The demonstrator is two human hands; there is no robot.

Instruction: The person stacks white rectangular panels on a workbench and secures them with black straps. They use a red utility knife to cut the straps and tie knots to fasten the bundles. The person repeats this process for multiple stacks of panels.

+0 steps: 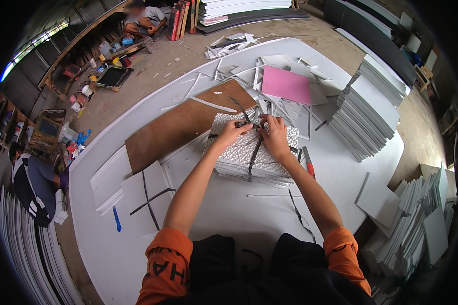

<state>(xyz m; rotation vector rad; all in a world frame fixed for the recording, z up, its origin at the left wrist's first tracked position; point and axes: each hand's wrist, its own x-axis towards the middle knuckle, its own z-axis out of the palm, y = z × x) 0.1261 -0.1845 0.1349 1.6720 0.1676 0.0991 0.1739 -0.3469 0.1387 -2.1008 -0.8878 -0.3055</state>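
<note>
A stack of white sheets (231, 149) with a bumpy, textured top lies on the white table in front of me. A black strap (254, 157) runs across and around it, its strands crossing near the top middle. My left hand (231, 133) is closed with its fingers pinched on the black strap. Opposite it, my right hand (274, 137) also pinches the strap, close to the crossing. One loose strap end (235, 103) sticks up beyond my fingers. Beside the stack, right of my right hand, lies a red-handled cutter (309, 163).
Offcuts and a pink sheet (286, 85) lie at the table's far side. A brown board (168, 133) and a strapped white bundle (132, 189) are left, near a blue cutter (117, 219). Tall sheet stacks (364, 124) stand right. Two people (146, 21) are beyond the table.
</note>
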